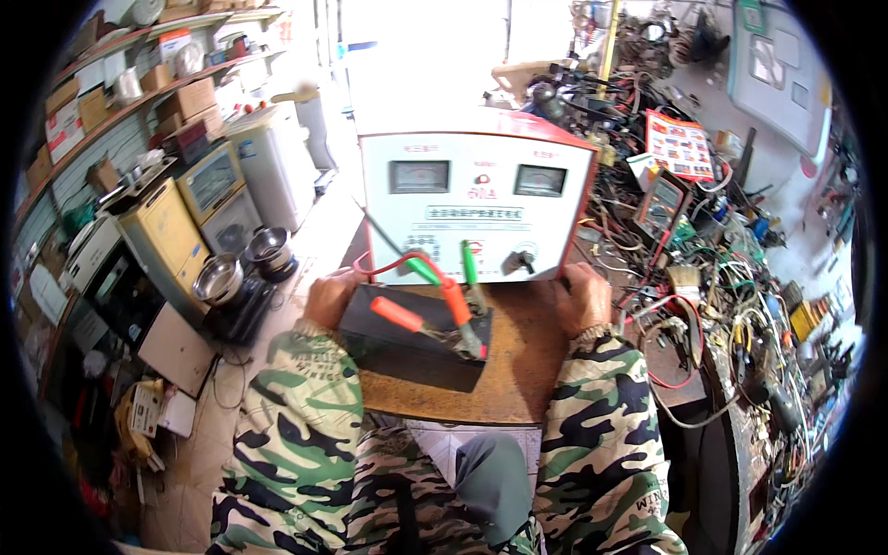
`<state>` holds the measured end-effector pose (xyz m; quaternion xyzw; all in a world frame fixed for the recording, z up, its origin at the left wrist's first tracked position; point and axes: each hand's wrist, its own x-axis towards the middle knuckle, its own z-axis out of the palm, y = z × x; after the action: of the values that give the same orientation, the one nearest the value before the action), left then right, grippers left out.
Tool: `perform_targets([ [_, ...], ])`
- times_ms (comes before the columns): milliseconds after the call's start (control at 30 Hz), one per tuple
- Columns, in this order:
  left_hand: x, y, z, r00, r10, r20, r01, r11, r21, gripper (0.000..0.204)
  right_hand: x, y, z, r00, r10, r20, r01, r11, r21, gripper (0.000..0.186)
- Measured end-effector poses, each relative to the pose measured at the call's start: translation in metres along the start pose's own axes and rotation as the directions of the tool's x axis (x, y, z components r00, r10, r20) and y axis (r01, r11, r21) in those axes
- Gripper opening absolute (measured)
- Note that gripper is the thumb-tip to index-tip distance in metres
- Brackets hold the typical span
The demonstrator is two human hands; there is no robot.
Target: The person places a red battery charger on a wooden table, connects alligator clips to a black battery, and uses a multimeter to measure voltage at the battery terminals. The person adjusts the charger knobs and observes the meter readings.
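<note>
A battery charger (472, 217) with a white front panel, two meters and a red top stands on a small wooden table (523, 347). My left hand (331, 296) is closed at its lower left corner, near the left end of a black battery (412, 347). At the opposite lower corner, my right hand (585, 294) curls against the charger, its fingertips partly hidden. Across the battery's right end lie a red-handled clamp (398, 314), another with an orange-red handle (453, 301) and a green-handled clamp (470, 264). Red and black leads run to them.
Cables, tools and parts heap up on the right, with a multimeter (662, 196) and a brush (684, 280) among them. Metal pots (219, 277), appliances and a white cabinet (268, 162) line the left. Loaded shelves (139, 97) rise behind them. A grey-covered knee (495, 486) shows below the table.
</note>
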<state>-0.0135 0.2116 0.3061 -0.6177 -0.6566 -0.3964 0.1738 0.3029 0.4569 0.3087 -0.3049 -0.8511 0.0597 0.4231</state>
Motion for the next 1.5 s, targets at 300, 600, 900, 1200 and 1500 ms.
perform_targets([
  [300, 0.003, 0.008, 0.005, 0.973, -0.23, -0.032, 0.231, 0.973, 0.016, 0.025, -0.001, -0.008, -0.003, 0.992, -0.024, -0.122, 0.029, 0.999, 0.035, 0.012],
  [600, -0.009, -0.005, -0.008, 0.99, -0.105, -0.097, 0.115, 0.988, 0.106, 0.012, -0.001, -0.016, 0.008, 0.973, -0.108, -0.205, 0.119, 0.992, 0.042, 0.013],
  [900, -0.004, -0.003, -0.005, 0.995, -0.022, -0.093, 0.034, 0.992, 0.123, 0.011, -0.003, -0.014, 0.005, 0.968, -0.128, -0.214, 0.134, 0.991, 0.015, 0.013],
  [1200, -0.003, -0.007, 0.002, 0.995, -0.053, -0.081, 0.061, 0.994, 0.094, 0.012, -0.004, -0.011, 0.0, 0.956, -0.131, -0.262, 0.141, 0.99, 0.019, 0.012],
  [1500, -0.005, -0.007, -0.003, 0.991, -0.131, -0.034, 0.134, 0.98, 0.148, 0.015, -0.003, -0.015, 0.002, 0.967, -0.12, -0.224, 0.123, 0.992, 0.002, 0.012],
])
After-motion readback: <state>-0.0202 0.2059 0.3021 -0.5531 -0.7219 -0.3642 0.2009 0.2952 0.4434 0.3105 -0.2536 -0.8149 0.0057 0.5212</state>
